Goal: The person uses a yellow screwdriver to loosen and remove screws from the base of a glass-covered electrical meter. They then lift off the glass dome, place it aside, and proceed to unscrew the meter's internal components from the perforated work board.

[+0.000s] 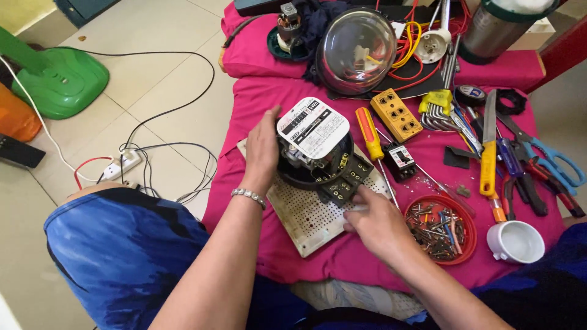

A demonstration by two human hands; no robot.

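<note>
Your electric meter [318, 150] sits on the white board with holes [306, 220], between your two hands | your left hand [262, 153] wraps its left side, fingers curled on it | your right hand [376, 223] touches its black terminal block [345, 180], fingertips close together.

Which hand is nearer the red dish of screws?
Right. The right hand rests just left of the red dish, nearly touching it; the left hand grips the meter's far left side.

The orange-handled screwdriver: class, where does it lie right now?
In the head view the orange-handled screwdriver lies on the pink cloth, right of the electricity meter, between it and the yellow socket block.
</note>
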